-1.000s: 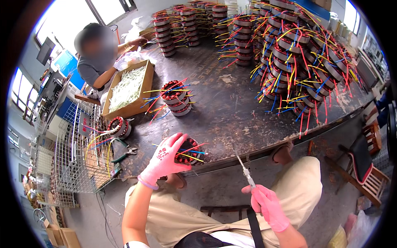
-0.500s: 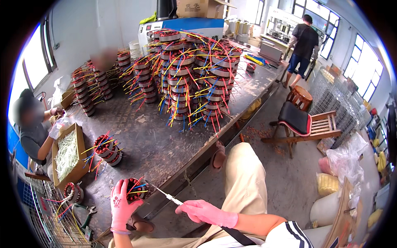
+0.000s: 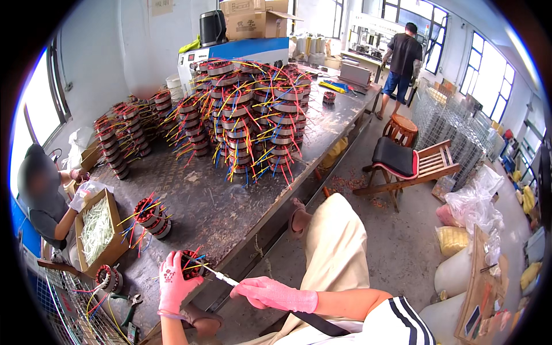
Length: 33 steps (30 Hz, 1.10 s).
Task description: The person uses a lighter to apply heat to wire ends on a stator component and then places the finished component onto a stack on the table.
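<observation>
My left hand (image 3: 175, 283), in a pink glove, grips a motor stator (image 3: 190, 270) with red windings and coloured leads at the table's near edge. In my right hand (image 3: 277, 292), also pink-gloved, is a thin-shafted hand tool (image 3: 226, 279) with a white handle. Its metal shaft reaches over the stator; the exact spot where the tip touches is too small to tell. Just beyond stands a short stack of stators (image 3: 152, 218) with red, blue and yellow wires. Left of my left hand lies another stator (image 3: 108, 279) with white-sleeved leads, near green-handled pliers (image 3: 133, 307).
Tall stacks of wired stators (image 3: 236, 121) fill the table's (image 3: 230, 201) far half. At left, a co-worker (image 3: 43, 195) sits by a cardboard box (image 3: 118, 230) of pale thin tubes. A folding chair (image 3: 397, 158) and wooden stool (image 3: 401, 129) stand right; another person (image 3: 402, 60) stands farther back.
The tool's shaft has moved left, from the stator's rim to over its windings. My left hand stays on the stator. The whole view has shifted slightly.
</observation>
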### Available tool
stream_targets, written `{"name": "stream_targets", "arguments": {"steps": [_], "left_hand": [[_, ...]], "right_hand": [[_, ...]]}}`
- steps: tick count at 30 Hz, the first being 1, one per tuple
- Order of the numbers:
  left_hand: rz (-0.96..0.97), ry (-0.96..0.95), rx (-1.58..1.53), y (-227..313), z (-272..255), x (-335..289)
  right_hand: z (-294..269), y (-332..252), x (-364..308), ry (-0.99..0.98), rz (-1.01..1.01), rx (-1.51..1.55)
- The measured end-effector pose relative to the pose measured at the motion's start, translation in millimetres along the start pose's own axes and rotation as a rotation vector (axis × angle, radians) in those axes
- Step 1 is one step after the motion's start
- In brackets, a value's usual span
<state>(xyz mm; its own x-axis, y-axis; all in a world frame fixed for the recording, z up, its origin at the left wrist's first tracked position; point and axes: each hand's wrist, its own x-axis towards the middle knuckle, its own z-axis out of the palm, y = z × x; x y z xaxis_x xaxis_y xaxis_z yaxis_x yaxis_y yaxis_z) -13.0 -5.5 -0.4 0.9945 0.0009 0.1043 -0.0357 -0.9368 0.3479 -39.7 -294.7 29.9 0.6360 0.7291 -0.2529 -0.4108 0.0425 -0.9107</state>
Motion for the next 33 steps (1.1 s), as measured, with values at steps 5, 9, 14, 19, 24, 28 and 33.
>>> {"name": "stream_targets", "arguments": {"steps": [5,9,14,19,24,28,33], "left_hand": [[0.03,0.113,-0.053,1,1,-11],[0.038,0.602,-0.237,-23,43,-58],[0.002,0.816,-0.433,44,107,-131],[-0.111,0.554,-0.365,96,127,-164],[-0.435,0.497,-0.773,110,160,-168],[-0.733,0.366,-1.015,114,162,-174],[-0.729,0.331,-1.23,110,178,-180]], "right_hand": [[-13,3,-9,-0.002,-0.042,0.062],[-33,-1,-5,-0.023,-0.052,0.052],[-63,-35,28,-0.149,-0.088,0.017],[-69,-51,77,-0.271,-0.172,0.005],[-63,-19,98,-0.253,-0.275,0.179],[-61,-9,79,-0.225,-0.234,0.223],[-56,-5,38,-0.136,-0.184,0.219]]}}
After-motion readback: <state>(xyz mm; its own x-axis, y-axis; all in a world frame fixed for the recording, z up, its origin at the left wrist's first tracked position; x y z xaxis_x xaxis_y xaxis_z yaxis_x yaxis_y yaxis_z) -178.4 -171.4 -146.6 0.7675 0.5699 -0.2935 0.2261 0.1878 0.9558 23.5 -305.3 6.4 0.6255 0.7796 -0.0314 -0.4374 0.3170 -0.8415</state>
